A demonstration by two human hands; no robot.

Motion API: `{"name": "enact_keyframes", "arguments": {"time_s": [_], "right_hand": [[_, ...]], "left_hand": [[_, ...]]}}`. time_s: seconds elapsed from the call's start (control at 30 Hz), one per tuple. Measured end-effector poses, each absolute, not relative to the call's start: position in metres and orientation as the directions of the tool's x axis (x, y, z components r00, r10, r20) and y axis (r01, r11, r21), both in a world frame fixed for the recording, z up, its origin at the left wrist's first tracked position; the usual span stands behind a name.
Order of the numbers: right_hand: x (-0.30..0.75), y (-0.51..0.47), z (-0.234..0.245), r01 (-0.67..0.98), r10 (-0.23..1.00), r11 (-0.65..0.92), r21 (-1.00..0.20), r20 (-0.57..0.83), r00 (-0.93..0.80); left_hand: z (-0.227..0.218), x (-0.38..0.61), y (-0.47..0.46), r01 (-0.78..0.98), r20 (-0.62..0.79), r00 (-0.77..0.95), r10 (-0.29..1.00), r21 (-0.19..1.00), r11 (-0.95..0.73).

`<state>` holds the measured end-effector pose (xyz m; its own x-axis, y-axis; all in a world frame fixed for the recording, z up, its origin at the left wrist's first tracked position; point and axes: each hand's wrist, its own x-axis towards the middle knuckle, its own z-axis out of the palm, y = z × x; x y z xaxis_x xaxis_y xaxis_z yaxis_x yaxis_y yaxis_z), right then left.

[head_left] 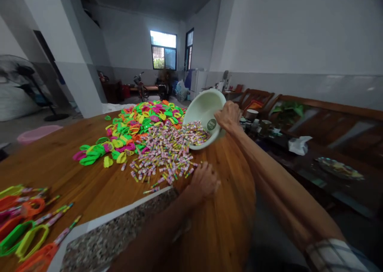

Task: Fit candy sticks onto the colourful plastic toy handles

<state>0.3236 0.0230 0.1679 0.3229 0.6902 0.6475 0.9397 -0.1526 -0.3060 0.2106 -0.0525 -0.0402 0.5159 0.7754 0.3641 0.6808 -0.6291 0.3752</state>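
Note:
In my right hand point(229, 116) is the rim of a pale green plastic basin point(196, 104), tipped on its side over the table. Small printed sticks with pink-white wrapping and yellow ends lie inside its lower wall and spread out from its mouth as a pile of sticks point(164, 152). My left hand point(205, 180) rests on the wooden table at the near right edge of this pile, fingers slightly apart and nothing visible in them. Behind the pile is a heap of neon plastic loops point(128, 128) in green, yellow, orange and pink.
A speckled stone-look board point(119, 232) with a white edge lies under my left forearm. At the near left are loops with sticks attached point(32, 220). The round wooden table point(236, 192) ends to my right, beside a dark low table with a plate point(339, 168).

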Motion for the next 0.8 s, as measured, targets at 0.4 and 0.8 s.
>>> {"name": "enact_keyframes", "arguments": {"time_s": [0.4, 0.8], "right_hand": [[0.334, 0.009, 0.157, 0.963, 0.712, -0.128, -0.237, 0.655, 0.256], [0.342, -0.014, 0.149, 0.944, 0.715, -0.184, -0.275, 0.621, 0.321]], "left_hand": [[-0.072, 0.162, 0.010, 0.848, 0.337, 0.457, 0.823, 0.113, -0.518], [-0.060, 0.158, 0.010, 0.874, 0.362, 0.397, 0.843, 0.130, -0.468]]}}
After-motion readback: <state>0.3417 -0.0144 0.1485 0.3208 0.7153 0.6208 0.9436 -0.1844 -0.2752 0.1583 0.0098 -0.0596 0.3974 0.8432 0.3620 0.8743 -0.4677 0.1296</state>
